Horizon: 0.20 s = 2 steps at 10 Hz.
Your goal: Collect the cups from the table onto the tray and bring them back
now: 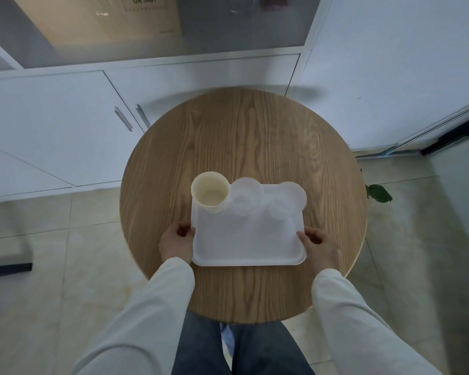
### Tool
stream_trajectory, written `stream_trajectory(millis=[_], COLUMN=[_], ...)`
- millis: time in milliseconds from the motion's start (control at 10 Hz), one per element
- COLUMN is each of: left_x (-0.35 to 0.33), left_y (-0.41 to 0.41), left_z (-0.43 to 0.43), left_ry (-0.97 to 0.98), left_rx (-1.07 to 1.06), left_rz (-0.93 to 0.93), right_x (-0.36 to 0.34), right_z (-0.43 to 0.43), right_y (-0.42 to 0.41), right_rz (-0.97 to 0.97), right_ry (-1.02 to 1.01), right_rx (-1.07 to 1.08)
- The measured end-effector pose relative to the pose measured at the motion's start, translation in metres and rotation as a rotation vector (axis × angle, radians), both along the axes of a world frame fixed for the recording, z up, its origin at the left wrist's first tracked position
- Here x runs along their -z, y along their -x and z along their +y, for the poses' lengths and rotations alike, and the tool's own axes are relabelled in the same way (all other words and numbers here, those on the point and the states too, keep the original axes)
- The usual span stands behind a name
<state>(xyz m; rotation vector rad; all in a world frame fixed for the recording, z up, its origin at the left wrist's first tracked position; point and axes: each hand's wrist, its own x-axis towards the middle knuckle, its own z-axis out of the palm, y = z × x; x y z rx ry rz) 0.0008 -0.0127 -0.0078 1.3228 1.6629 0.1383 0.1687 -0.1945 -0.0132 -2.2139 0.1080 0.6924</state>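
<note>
Reaching forward from the bottom of the frame, two arms in pale long sleeves (146,315) run up over blue jeans (206,347) toward the middle of the picture, roughly parallel and a little splayed. The left hand (177,243) sits at the left edge of the white tray (244,239), thumb hooked over the rim and fingers curled under, so it is clamped on that edge. The right hand (318,246) mirrors it at the tray's right edge, thumb on top of the rim, the other fingers tucked beneath and out of sight, likewise gripping the tray. Whether the tray rests on the surface or is raised just off it cannot be told.

The tray lies in the centre of the frame, over the near half of a round wooden table (244,136). Along the tray's far edge stand three cups in a row: a cream cup (210,192) at the left corner, a clear cup (245,197) in the middle touching it, and a second clear cup (284,201) toward the right corner.

Beyond the table, white cabinet doors (52,125) with metal handles fill the upper left. A green leaf (378,192) shows at the right, past the table's edge.
</note>
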Motion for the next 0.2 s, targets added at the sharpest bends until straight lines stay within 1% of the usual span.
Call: stream_trajectory(millis=[200], left_x=[-0.013], left_y=[0.004], left_z=[-0.003], left_ry=[-0.006], left_rx=[-0.048], left_rz=[-0.073], right_x=[-0.011], right_z=[-0.001], right_y=[0.000], right_rz=[0.039], right_ry=[-0.026], right_rx=[-0.057])
